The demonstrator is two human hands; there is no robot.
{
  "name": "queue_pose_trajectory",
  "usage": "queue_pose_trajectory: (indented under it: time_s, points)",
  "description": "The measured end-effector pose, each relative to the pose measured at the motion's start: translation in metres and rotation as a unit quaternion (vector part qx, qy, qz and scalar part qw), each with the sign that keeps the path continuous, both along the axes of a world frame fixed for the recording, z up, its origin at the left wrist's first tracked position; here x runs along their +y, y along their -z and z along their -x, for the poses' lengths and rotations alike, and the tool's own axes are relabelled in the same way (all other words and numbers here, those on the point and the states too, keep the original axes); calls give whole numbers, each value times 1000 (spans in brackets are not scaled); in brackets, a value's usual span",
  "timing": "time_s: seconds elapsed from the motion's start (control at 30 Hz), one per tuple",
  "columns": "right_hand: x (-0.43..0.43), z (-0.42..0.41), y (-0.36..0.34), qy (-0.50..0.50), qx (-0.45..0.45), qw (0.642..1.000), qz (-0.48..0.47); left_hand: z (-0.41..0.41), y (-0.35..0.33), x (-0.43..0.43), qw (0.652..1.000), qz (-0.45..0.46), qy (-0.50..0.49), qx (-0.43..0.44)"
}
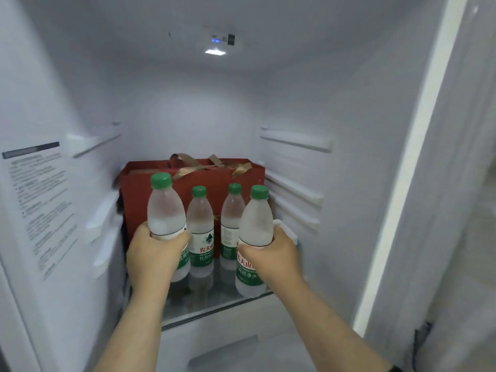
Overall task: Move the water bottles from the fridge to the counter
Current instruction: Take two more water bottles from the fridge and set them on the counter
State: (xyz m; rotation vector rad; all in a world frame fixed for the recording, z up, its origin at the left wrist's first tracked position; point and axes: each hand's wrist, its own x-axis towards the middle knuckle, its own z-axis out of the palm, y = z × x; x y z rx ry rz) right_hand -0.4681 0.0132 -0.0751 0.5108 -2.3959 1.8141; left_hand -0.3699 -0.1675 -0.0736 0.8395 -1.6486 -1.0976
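Setting: inside of an open white fridge (308,98), lit by a small ceiling light (215,52).
Left hand (154,253): fingers wrapped closed around the label of a frosted clear plastic water bottle with a green cap (165,210), front left, upright.
Right hand (272,255): closed in the same way around a matching green-capped bottle (256,218), front right, upright.
Other bottles: two more green-capped water bottles, left one (200,229) and right one (232,221), stand between and behind the held pair on the glass shelf (214,304).
Whether the held bottles are lifted: cannot tell.
Behind: dark red paper gift bag with gold ribbon handles (212,178), against the back wall.
Left wall: printed white instruction sticker (40,210), text blurred.
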Motion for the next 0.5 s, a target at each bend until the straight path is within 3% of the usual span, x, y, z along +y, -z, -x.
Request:
queue_pose_trajectory:
  time_s: [0.23,0.5]
  points:
    - [101,-75,-82,-35,57,996,65,-49,-77,83,980,121,137,79]
    - [284,-195,-123,-34,95,992,70,-126,-89,222,935,89,336,74]
